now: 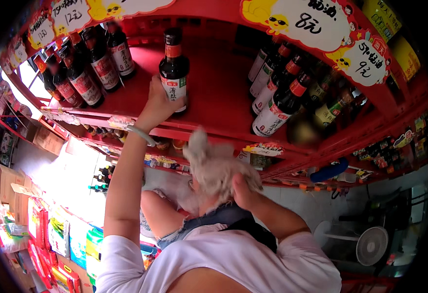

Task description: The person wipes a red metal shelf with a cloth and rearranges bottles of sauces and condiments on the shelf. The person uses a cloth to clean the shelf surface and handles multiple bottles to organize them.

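My left hand (161, 103) is closed round the lower part of a dark sauce bottle (174, 66) with a black cap, red neck band and white label. The bottle stands upright at the front of the red shelf (209, 93); whether its base touches the shelf is hard to see. A greyish-white cloth (214, 168) hangs bunched below the shelf edge, gripped by my right hand (244, 193). Its far end is smeared by motion. The fingers of that hand are partly hidden behind the cloth.
Dark bottles (96, 63) crowd the shelf's left side, and more bottles (277, 97) stand in rows at the right. Price cards (306, 22) hang overhead from the upper shelf. Lower shelves hold more goods. A white fan (371, 245) stands at the lower right; packaged goods (60, 239) fill the lower left.
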Demonstrator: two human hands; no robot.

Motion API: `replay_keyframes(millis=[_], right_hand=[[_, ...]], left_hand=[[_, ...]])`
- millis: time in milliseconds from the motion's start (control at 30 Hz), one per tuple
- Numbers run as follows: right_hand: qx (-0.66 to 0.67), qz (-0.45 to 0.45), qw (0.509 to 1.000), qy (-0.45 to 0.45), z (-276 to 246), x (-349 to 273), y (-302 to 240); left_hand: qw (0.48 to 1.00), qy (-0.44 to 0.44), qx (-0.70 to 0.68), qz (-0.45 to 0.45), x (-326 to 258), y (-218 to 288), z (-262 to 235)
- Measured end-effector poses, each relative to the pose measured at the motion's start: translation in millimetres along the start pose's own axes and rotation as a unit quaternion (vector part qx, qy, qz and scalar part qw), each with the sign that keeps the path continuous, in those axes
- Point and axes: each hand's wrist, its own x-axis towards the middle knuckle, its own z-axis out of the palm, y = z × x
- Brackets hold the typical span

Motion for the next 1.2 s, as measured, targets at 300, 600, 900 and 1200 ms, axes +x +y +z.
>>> replay_keyframes(millis=[300,600,900,1200], right_hand=[[0.254,0.156,0.947,0.119,-44,-79,8],[0.188,0.164,0.95,0.189,-62,-114,36],[0.212,0.146,0.945,0.203,-83,-121,35],[0.198,0.162,0.947,0.196,-79,-102,18]], left_hand=[[0.997,-0.038,-0.061,-0.015,64,-13,41],[0.997,-0.052,-0.031,-0.052,174,-8,150],[0.996,-0.065,-0.047,-0.038,214,-36,202],[0.997,-0.06,-0.046,-0.03,202,-37,213]])
